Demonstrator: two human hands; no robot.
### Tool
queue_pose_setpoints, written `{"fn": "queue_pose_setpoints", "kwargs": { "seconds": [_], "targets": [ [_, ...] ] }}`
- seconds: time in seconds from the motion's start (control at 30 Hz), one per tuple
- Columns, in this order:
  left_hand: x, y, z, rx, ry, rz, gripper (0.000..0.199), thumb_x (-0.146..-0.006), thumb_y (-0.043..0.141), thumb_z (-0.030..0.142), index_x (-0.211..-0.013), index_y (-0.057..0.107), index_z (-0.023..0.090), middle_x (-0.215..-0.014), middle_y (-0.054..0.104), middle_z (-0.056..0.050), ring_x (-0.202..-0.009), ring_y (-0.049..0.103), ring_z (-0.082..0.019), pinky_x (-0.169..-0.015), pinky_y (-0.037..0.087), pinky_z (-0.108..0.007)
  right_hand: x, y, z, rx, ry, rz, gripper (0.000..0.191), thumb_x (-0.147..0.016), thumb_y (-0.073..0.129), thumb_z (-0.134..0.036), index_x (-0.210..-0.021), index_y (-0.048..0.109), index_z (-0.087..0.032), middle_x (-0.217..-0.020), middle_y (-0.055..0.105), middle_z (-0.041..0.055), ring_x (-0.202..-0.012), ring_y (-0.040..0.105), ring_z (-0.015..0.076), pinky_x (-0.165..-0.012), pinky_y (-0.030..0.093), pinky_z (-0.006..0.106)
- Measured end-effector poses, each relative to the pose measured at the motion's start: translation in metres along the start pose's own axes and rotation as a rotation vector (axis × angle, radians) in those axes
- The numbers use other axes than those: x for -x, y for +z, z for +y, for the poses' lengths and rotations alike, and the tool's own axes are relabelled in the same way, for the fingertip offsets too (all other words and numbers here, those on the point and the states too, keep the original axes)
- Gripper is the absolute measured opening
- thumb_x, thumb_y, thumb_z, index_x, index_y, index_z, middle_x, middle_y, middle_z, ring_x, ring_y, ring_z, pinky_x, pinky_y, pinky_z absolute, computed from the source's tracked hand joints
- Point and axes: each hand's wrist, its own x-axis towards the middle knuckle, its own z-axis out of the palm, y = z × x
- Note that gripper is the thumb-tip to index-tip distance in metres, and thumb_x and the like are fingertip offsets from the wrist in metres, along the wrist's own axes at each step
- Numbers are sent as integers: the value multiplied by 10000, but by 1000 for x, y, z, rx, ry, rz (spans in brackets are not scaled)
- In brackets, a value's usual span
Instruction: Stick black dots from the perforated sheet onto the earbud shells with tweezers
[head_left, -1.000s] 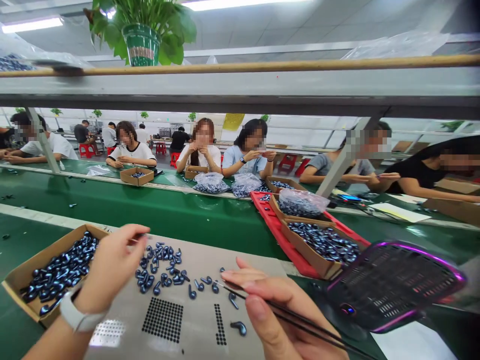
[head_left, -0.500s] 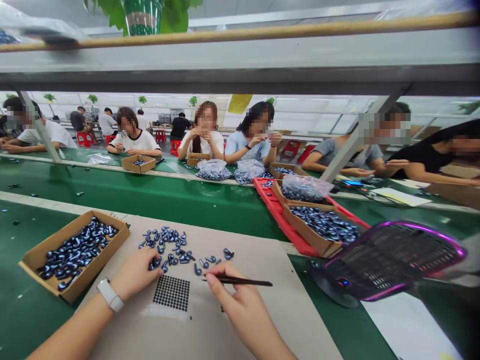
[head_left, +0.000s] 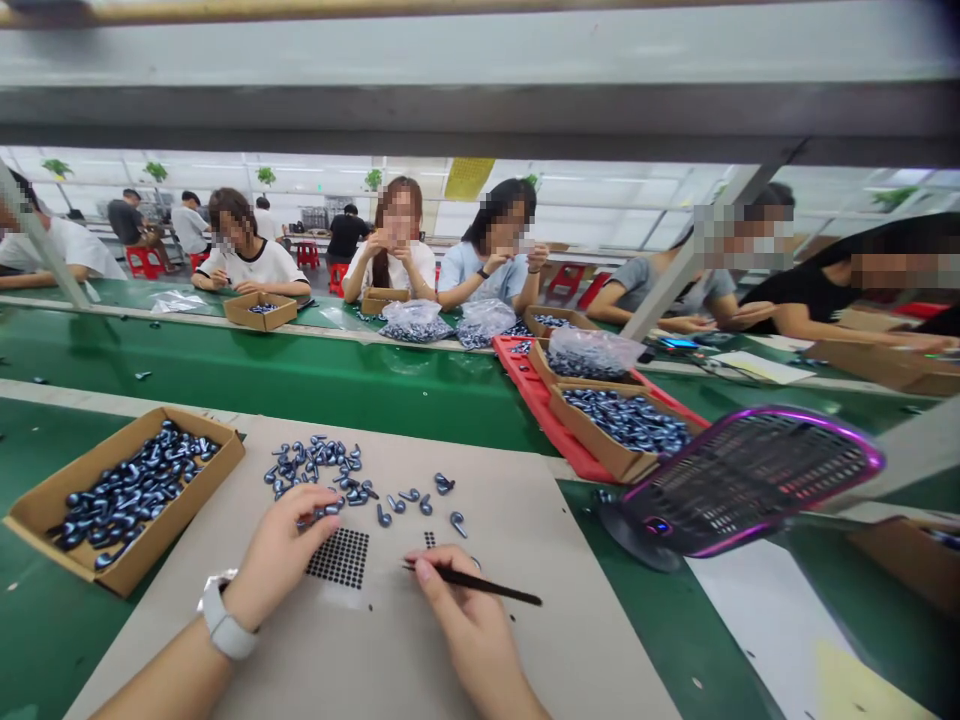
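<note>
My left hand (head_left: pixel 279 550), with a pale-strapped watch on the wrist, pinches a dark blue earbud (head_left: pixel 324 513) between thumb and fingers. Just below its fingertips lies a sheet of small round black stickers (head_left: pixel 339 558). In my right hand (head_left: pixel 474 625) is a pair of black tweezers (head_left: pixel 499 588), tips pointing left over the beige board (head_left: pixel 405 650). A short strip of black dots (head_left: pixel 430 540) lies just above the tweezer tips. Beyond my left hand is a pile of loose earbuds (head_left: pixel 315 455); several more, such as one earbud (head_left: pixel 458 522), lie apart to the right.
At left stands a cardboard box (head_left: pixel 217 450) full of earbuds. A red tray (head_left: pixel 525 405) with filled boxes stands beyond the board. To the right is a purple-rimmed fan (head_left: pixel 757 490). Several people work across the green table (head_left: pixel 360 375), and a shelf (head_left: pixel 450 110) spans overhead.
The view has tilted down slightly. My left hand has come back from the pile with an earbud. My right hand has drawn nearer to me, uncovering a dot strip and an earbud.
</note>
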Motion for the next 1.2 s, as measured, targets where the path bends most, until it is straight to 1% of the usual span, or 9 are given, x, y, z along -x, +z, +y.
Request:
{"fn": "queue_pose_setpoints", "kwargs": {
  "seconds": [0.13, 0.23, 0.3, 0.4, 0.53, 0.83, 1.0, 1.07, 1.2],
  "targets": [
    [16, 24, 24, 502, -153, -211, 416, -797, 693, 464, -1079, 687, 158, -905, 720, -87, -835, 676, -218, -783, 539, -355, 3, -1, -4, -229, -52, 177, 271, -839, 682, -472, -881, 711, -205, -963, 773, 112, -880, 751, 255, -793, 620, 370],
    [23, 34, 35, 650, -211, -296, 448, -785, 722, 520, -1047, 680, 159, -840, 723, -72, -811, 687, -205, -777, 544, -339, 8, 0, -5, -294, -121, 245, 147, -877, 670, -358, -920, 704, -222, -1007, 773, 98, -908, 758, 235, -810, 630, 350],
    [26, 36, 36, 668, -195, -309, 421, -775, 745, 513, -1001, 696, 162, -859, 733, -79, -835, 693, -207, -780, 544, -327, 11, 0, -6, -282, -203, 219, 86, -891, 659, -299, -940, 705, -244, -1008, 773, 77, -935, 752, 222, -834, 624, 345],
    [28, 35, 35, 691, -179, -309, 397, -770, 763, 488, -1002, 713, 169, -931, 749, -92, -876, 703, -215, -802, 549, -324, 14, 0, -10, -246, -327, 124, 82, -899, 649, -275, -951, 711, -262, -980, 776, 70, -950, 743, 226, -863, 614, 382],
    [31, 34, 36, 696, -153, -306, 354, -782, 763, 451, -994, 724, 171, -986, 756, -96, -889, 711, -215, -848, 557, -335, 14, 0, -15, -228, -407, 62, 101, -920, 623, -274, -977, 705, -269, -981, 774, 74, -958, 733, 230, -873, 604, 414],
    [32, 33, 38, 606, -80, -292, 238, -840, 704, 354, -989, 723, 170, -956, 758, -91, -876, 701, -215, -831, 562, -333, 15, -2, -15, -145, -457, 11, 142, -920, 615, -234, -1010, 701, -304, -961, 780, 40, -1008, 711, 228, -888, 583, 420],
    [32, 34, 36, 528, -16, -227, 255, -879, 653, 409, -996, 741, 200, -988, 725, -81, -888, 663, -208, -836, 546, -321, 15, -1, -17, -169, -451, 20, 143, -921, 616, -235, -1019, 695, -302, -985, 774, 47, -987, 716, 221, -897, 578, 415],
    [31, 35, 34, 582, -35, -214, 310, -876, 644, 472, -983, 739, 197, -1004, 706, -83, -866, 660, -201, -821, 551, -320, 15, 1, -17, -213, -422, 37, 123, -924, 615, -247, -1006, 693, -295, -984, 774, 50, -958, 726, 214, -879, 591, 398],
    [29, 34, 34, 729, -177, -166, 403, -826, 692, 527, -1025, 708, 177, -953, 696, -78, -798, 668, -180, -783, 561, -314, 15, 1, -14, -220, -373, 113, 96, -912, 630, -236, -965, 701, -273, -952, 777, 60, -919, 742, 213, -835, 615, 365]
  ]
}}
